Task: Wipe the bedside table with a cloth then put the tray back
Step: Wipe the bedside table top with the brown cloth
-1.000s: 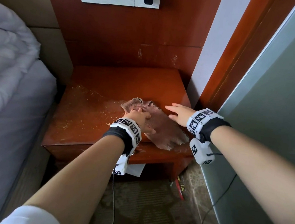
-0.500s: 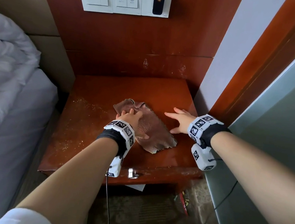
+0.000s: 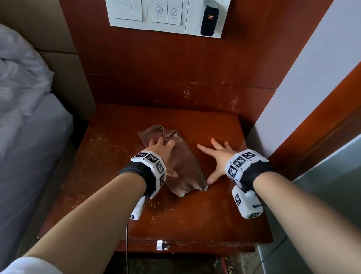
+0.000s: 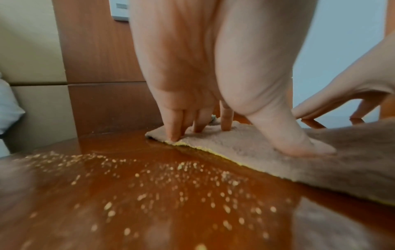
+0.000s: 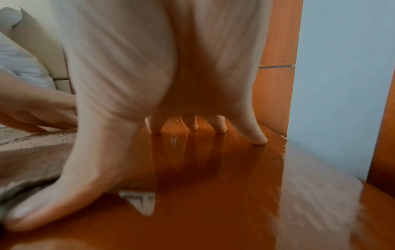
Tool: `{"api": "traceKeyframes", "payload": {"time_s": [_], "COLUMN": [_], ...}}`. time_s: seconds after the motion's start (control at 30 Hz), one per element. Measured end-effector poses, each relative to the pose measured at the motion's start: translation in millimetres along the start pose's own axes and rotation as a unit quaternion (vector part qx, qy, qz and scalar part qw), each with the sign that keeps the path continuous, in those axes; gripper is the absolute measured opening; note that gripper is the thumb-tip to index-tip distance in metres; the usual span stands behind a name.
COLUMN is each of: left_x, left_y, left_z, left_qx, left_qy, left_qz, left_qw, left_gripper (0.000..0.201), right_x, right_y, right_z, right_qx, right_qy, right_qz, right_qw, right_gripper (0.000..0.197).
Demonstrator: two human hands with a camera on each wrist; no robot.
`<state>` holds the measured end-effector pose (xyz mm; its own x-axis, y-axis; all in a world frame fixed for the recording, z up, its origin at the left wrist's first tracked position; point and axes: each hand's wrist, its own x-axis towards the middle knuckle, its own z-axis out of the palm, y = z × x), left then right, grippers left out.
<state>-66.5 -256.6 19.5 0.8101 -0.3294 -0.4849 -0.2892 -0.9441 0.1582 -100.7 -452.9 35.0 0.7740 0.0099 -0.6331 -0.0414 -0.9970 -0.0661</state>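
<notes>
From the head view, the left hand lies flat with straight fingers pressing on a brown fuzzy cloth with a zigzag edge, which lies on the glossy reddish-brown wooden bench; the right hand is spread open just right of the cloth, its thumb tip touching the cloth's near corner. Pale crumbs speckle the bench left of the left hand. Beyond both hands a white panel of wall switches carries small symbols and print too small to read, with a black card holder at its right. A bed with white bedding lies far left of the left hand; no tray shows. In the left wrist view the fingertips and thumb push into the cloth, whose underside edge looks yellow; the crumbs in front are blurred. In the right wrist view the fingers stand on the bare bench, reflected in its shine, the thumb on the cloth; the near edges are smeared.
</notes>
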Motion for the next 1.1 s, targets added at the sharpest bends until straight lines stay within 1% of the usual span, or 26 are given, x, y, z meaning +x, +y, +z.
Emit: {"api": "traceKeyframes", "payload": {"time_s": [0.2,0.3,0.43,0.6,0.73,0.87,1.0,1.1], "left_x": [6,2,-5,-19,-30,-44,-57,-61], "left_y": [1,6,9,14,8,6,4,-2], "left_z": [-7,-9,-6,-2,5,13,21,27], "left_qx": [0.019,0.048,0.063,0.085,0.079,0.079,0.093,0.089], "left_qy": [-0.013,-0.023,-0.015,-0.026,-0.041,-0.032,-0.012,-0.028], "left_qz": [0.007,0.004,0.008,0.038,0.048,0.063,0.107,0.128], "left_qw": [1.0,0.999,0.998,0.995,0.995,0.994,0.99,0.987], "left_gripper": [0.108,0.104,0.099,0.086,0.084,0.082,0.076,0.078], "right_x": [8,8,6,3,3,2,-1,-3], "right_y": [3,3,2,1,0,1,-2,-5], "right_z": [-2,-2,-2,-2,-2,1,1,-1], "right_qx": [-0.002,-0.004,-0.004,-0.005,-0.006,0.017,0.009,0.008], "right_qy": [-0.001,-0.005,-0.004,-0.004,-0.001,0.001,-0.001,0.0], "right_qz": [-0.006,-0.007,-0.007,-0.007,-0.005,-0.006,-0.003,-0.001], "right_qw": [1.0,1.0,1.0,1.0,1.0,1.0,1.0,1.0], "right_gripper": [0.119,0.12,0.119,0.118,0.117,0.116,0.114,0.112]}}
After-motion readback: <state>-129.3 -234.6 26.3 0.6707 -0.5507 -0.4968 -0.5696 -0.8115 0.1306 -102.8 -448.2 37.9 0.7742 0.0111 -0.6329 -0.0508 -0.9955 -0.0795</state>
